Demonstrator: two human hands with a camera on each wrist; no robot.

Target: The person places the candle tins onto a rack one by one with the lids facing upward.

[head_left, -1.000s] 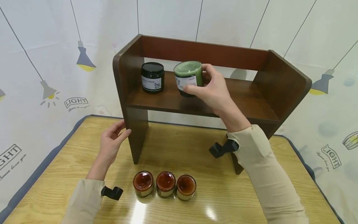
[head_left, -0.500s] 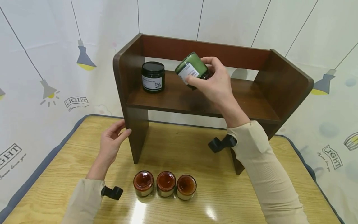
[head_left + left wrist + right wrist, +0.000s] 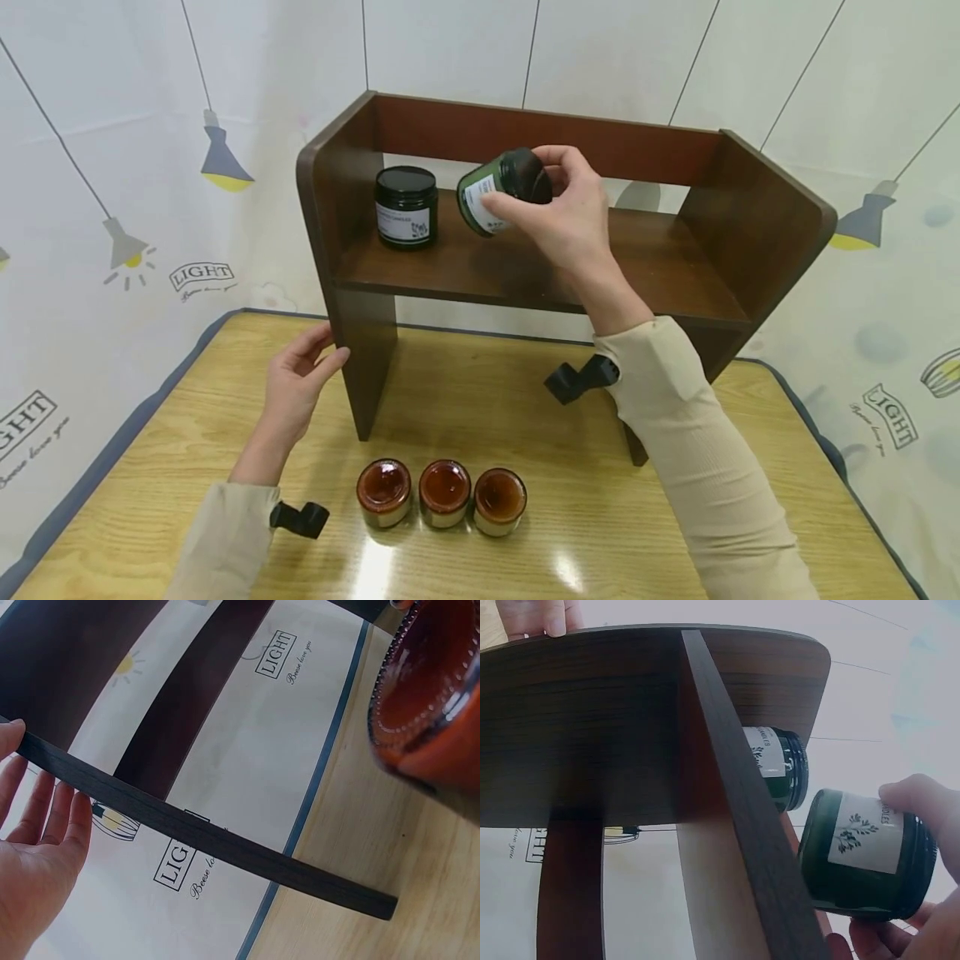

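Head view: three red jars (image 3: 446, 493) sit nearest on the table (image 3: 615, 533). Beyond, the left hand (image 3: 296, 383), fingers loosely extended, touches the side of the shelf (image 3: 682, 275), some fingertips hidden behind it. Farther up, the right hand (image 3: 573, 212) grips a tilted green jar (image 3: 501, 179) above the shelf, thumb covering part of its label (image 3: 474, 198). Leftward stands a dark jar (image 3: 406, 208), its small print unreadable.

The left hand (image 3: 37, 862) holds a dark panel (image 3: 210, 836) edge-on.
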